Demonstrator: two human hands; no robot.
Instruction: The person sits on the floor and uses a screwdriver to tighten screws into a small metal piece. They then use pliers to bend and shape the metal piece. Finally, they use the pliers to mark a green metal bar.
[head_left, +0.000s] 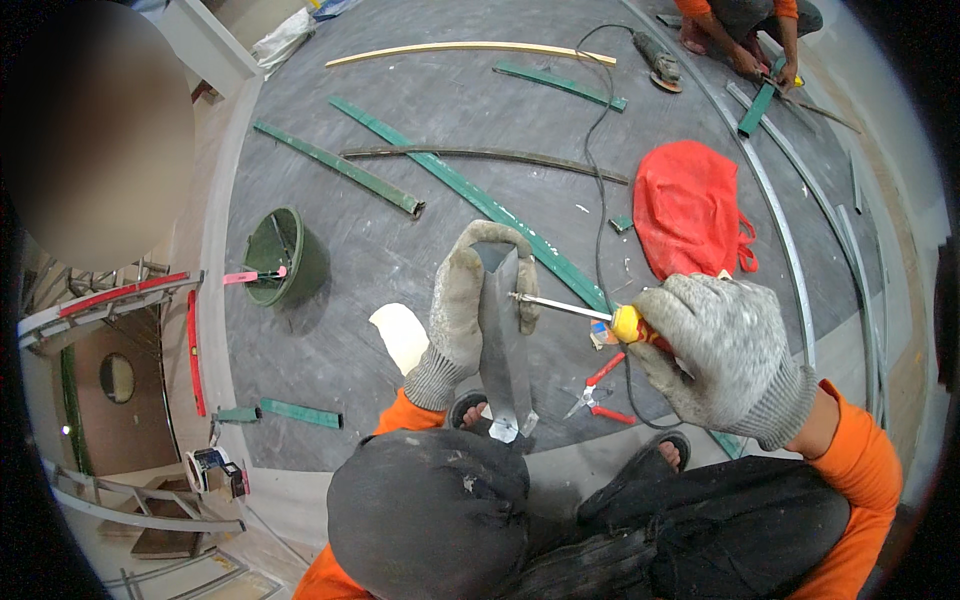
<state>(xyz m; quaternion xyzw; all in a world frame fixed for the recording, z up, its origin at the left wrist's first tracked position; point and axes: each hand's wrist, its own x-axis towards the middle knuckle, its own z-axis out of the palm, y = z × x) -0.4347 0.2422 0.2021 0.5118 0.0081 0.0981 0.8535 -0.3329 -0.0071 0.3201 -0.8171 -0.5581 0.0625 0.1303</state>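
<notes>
While a gloved left hand (458,305) is clasping a grey metal bar (505,350) at the frame's centre, fingers curling around its upper end, the gloved right hand (725,345), just right of it, is gripping a screwdriver (627,323) by its yellow-and-red handle. Its tip is pointing at the bar's side, beside the left fingertips (528,320); to an onlooker, a skewed push or loosening hold is risking a skid into those fingers.
</notes>
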